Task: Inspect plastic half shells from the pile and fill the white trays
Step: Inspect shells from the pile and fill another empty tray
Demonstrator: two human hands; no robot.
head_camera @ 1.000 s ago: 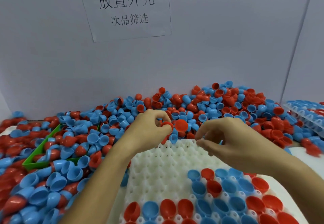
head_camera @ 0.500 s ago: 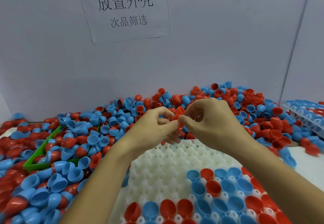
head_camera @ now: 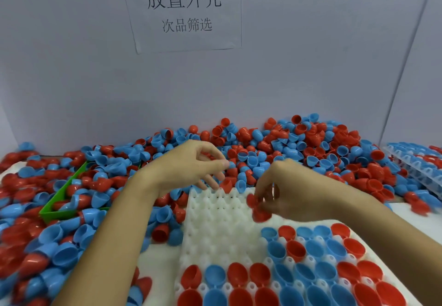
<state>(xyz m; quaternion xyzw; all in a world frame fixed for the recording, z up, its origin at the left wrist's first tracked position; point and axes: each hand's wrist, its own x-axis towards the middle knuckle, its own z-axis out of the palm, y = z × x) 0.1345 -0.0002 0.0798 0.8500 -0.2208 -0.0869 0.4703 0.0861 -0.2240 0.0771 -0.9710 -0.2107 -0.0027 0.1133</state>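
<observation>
Glossy red half shells (head_camera: 259,211) are pinched in the right hand (head_camera: 290,192) above the white tray (head_camera: 215,229), blurred, their count unclear; the left hand (head_camera: 191,164) is loosely curled, seemingly holding nothing

Tray (head_camera: 215,229) front centre; pile (head_camera: 263,147) behind and left; bin (head_camera: 59,200) in pile, left; second tray (head_camera: 416,167) far right.

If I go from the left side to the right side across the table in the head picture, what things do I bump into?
Green tray → left hand → red half shell pinched in the right hand → second white tray of shells at the far right.
</observation>
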